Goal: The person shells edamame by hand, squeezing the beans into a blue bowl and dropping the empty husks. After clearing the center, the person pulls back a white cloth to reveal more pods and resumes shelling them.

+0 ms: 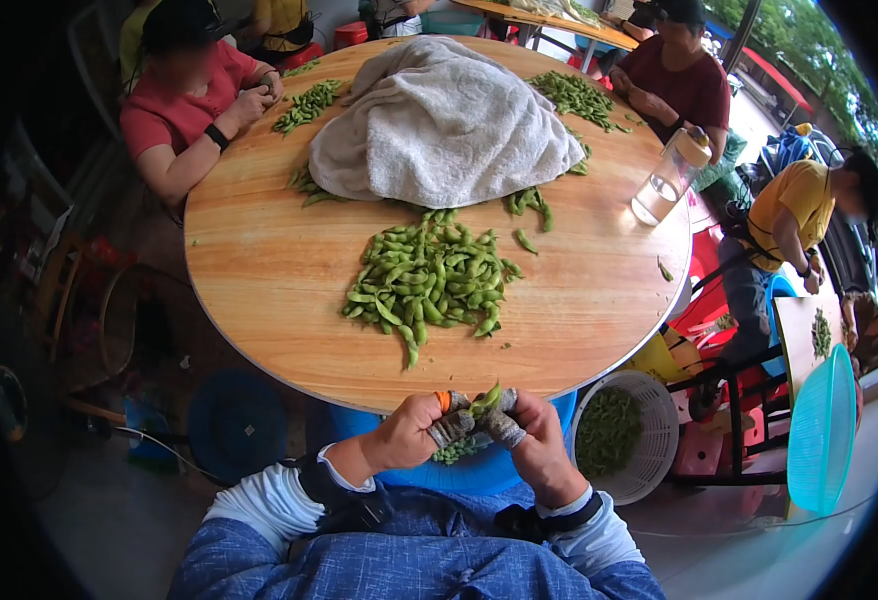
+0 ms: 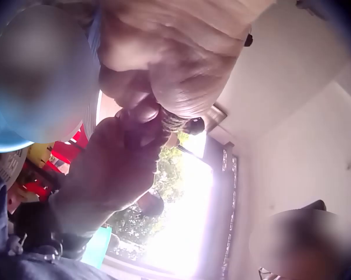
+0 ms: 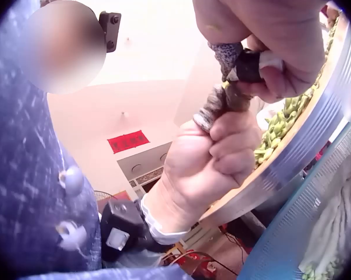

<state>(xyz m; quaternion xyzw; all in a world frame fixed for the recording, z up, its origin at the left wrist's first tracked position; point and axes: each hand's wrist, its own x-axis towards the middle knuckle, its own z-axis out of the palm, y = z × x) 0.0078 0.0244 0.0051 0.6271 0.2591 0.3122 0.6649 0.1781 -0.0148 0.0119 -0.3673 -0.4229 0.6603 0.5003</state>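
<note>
Both hands meet just off the near edge of the round wooden table [image 1: 249,290], over a blue tub [image 1: 499,472]. My left hand [image 1: 404,435] and my right hand [image 1: 544,455] pinch one green soybean pod [image 1: 486,400] between covered thumbs and fingertips. Grey wraps cover several digits, and an orange band shows on the left hand. In the right wrist view the fingertips come together around the pod, mostly hiding it. Shelled green beans [image 1: 456,452] lie in the tub below. A heap of pods [image 1: 429,278] sits on the table ahead.
A pale towel [image 1: 439,125] covers a large mound mid-table. A water bottle [image 1: 671,178] stands at the right edge. Beside my right arm is a white basket [image 1: 663,425] of pods. People sit at the far left [image 1: 174,110] and far right [image 1: 694,75], near smaller pod piles.
</note>
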